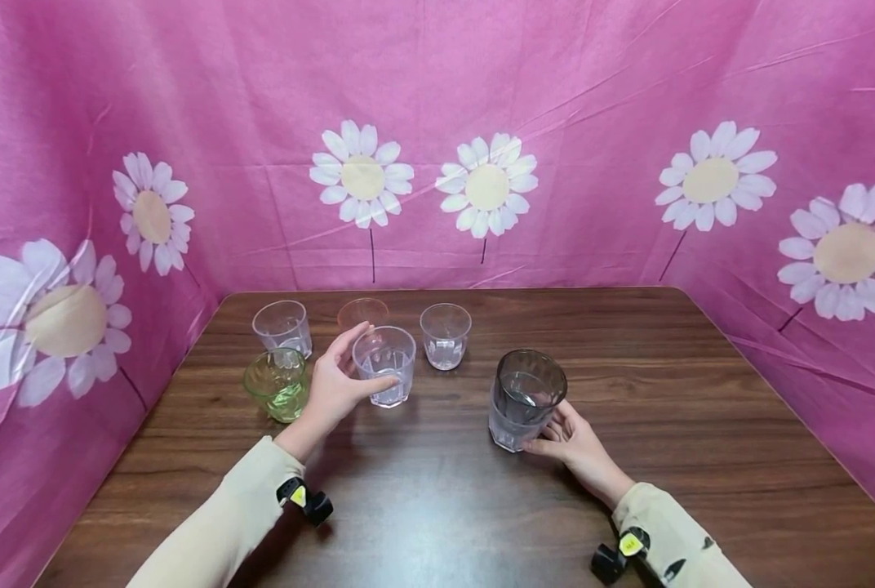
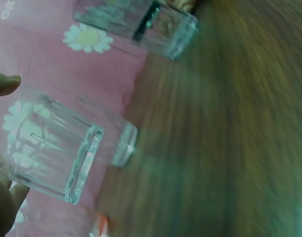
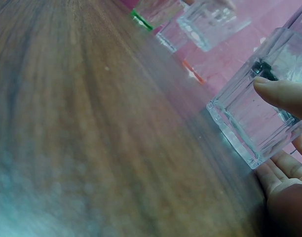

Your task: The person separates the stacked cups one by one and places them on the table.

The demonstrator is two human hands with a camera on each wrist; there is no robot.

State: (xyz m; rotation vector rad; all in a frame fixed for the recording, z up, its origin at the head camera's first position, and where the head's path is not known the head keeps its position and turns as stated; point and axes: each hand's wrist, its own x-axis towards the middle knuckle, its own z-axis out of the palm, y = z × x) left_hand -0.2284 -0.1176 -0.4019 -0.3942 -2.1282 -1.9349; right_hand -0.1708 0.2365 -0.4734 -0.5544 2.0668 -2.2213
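Note:
My left hand point(image 1: 329, 400) holds a clear faceted glass point(image 1: 384, 376) between thumb and fingers. In the left wrist view that clear glass point(image 2: 57, 148) is off the tabletop. To the right, my right hand point(image 1: 580, 453) grips a clear outer glass point(image 1: 508, 429) low on its side. A smoky grey glass point(image 1: 531, 384) is nested inside it, its dark rim standing above. The right wrist view shows the thumb across the clear outer glass point(image 3: 254, 121), its base close to the tabletop; I cannot tell whether it touches.
On the brown wooden table point(image 1: 423, 506) stand a green glass point(image 1: 277, 392), a clear glass point(image 1: 282, 322) behind it, and another clear glass point(image 1: 446, 335) in the middle. An orange-tinted glass point(image 1: 360, 312) is partly hidden behind the left hand. Pink flowered cloth point(image 1: 423, 82) surrounds the table.

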